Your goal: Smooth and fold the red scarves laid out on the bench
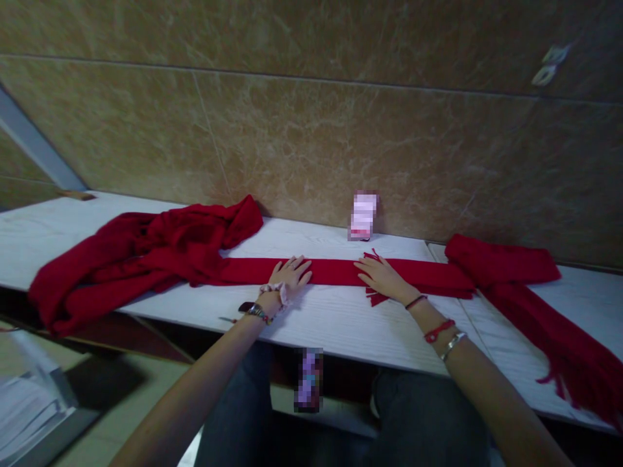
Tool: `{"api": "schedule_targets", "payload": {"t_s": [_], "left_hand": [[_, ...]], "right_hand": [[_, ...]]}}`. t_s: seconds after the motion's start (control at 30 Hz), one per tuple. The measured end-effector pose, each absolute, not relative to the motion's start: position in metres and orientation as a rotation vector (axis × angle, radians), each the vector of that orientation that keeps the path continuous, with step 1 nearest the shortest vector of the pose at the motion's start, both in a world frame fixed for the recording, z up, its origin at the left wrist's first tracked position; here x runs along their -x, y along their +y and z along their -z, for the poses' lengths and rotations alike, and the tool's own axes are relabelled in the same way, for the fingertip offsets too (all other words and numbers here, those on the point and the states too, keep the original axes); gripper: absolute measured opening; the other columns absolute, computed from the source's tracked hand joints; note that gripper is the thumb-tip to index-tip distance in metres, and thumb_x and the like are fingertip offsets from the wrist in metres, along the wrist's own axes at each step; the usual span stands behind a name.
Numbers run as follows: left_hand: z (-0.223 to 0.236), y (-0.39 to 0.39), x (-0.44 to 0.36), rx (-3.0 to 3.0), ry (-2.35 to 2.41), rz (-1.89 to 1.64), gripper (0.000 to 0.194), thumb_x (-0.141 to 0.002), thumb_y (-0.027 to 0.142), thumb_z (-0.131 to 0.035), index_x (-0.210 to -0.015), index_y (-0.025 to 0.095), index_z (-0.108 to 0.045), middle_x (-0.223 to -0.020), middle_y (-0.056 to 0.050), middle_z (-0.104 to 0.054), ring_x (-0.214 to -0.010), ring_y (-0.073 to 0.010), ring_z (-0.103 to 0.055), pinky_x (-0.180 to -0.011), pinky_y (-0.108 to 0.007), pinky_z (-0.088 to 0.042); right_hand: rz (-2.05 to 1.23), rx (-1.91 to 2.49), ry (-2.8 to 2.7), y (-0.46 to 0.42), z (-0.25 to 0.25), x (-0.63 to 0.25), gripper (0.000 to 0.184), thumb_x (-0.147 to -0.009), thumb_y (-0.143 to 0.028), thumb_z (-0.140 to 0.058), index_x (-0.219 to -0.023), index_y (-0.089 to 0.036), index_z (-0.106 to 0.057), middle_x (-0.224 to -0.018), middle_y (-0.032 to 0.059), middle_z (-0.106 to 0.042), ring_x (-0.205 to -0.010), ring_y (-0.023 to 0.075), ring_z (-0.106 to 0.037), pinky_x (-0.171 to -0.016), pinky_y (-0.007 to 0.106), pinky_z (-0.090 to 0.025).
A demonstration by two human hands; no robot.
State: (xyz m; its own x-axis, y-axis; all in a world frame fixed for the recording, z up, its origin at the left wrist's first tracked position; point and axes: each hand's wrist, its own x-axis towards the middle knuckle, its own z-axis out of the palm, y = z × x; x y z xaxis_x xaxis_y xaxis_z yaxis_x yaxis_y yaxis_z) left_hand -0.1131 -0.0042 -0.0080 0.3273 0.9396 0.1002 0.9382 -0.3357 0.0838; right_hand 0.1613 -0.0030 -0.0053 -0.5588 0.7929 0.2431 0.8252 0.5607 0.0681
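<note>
A long red scarf (333, 272) lies in a flat band across the white table. My left hand (291, 274) rests on the band with its fingers spread. To the right, my right hand (382, 275) also lies flat on it, close to short fringe that sticks out above and below the band. At the left the red cloth is bunched in a loose heap (160, 250). On the right lies a folded red piece (506, 259), from which a fringed end (569, 344) runs toward the front edge.
A phone (363, 215) leans on the tiled wall (302, 143) behind the white table (331, 324). Below the front edge a second blurred, phone-like object (308, 380) is seen. A dark small object (246, 307) and a thin tool (227, 320) lie by my left wrist.
</note>
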Motion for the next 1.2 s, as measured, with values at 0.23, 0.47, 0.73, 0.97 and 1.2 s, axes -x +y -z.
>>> {"api": "schedule_targets", "payload": {"t_s": [0.23,0.47,0.73,0.97,1.2], "left_hand": [[0.011,0.001,0.113,-2.868,1.401,-0.097,0.048,-0.092,0.046,-0.026,-0.135,0.027,-0.034,-0.143,-0.003,-0.028,-0.133,-0.0222,-0.021,-0.106,-0.043,-0.021],[0.001,-0.003,0.108,-2.894,1.368,0.041,0.047,-0.094,0.040,-0.024,-0.137,0.023,-0.031,-0.143,-0.006,-0.028,-0.131,-0.0211,-0.024,-0.106,-0.040,-0.022],[-0.001,-0.001,0.105,-2.884,1.343,0.016,0.045,-0.093,0.041,-0.027,-0.135,0.025,-0.034,-0.144,-0.004,-0.028,-0.132,-0.0211,-0.022,-0.106,-0.039,-0.018],[-0.005,0.001,0.103,-2.832,1.317,0.059,0.047,-0.092,0.041,-0.030,-0.135,0.024,-0.034,-0.144,-0.004,-0.027,-0.132,-0.0206,-0.021,-0.106,-0.037,-0.018],[-0.003,0.000,0.103,-2.830,1.342,0.038,0.045,-0.093,0.040,-0.027,-0.134,0.023,-0.034,-0.143,-0.003,-0.028,-0.131,-0.0185,-0.023,-0.106,-0.034,-0.018]], "right_hand": [[0.179,1.372,-2.604,0.000,0.005,-0.170,0.039,-0.090,-0.031,-0.035,-0.120,-0.015,-0.054,-0.124,0.0104,-0.055,-0.121,0.0209,-0.043,-0.102,0.043,-0.029],[0.126,1.354,-2.620,0.001,0.004,-0.174,0.041,-0.089,-0.030,-0.036,-0.120,-0.010,-0.054,-0.124,0.0126,-0.054,-0.121,0.0221,-0.042,-0.103,0.042,-0.028],[0.099,1.395,-2.607,-0.004,0.003,-0.174,0.041,-0.088,-0.032,-0.036,-0.120,-0.013,-0.054,-0.126,0.0119,-0.052,-0.122,0.0231,-0.041,-0.102,0.045,-0.028],[0.046,1.387,-2.609,-0.009,0.004,-0.177,0.043,-0.088,-0.033,-0.036,-0.121,-0.012,-0.053,-0.127,0.0126,-0.051,-0.122,0.0229,-0.040,-0.103,0.045,-0.026],[0.092,1.346,-2.575,-0.011,0.001,-0.174,0.043,-0.089,-0.032,-0.035,-0.120,-0.009,-0.054,-0.125,0.0146,-0.053,-0.121,0.0235,-0.041,-0.102,0.045,-0.028]]}}
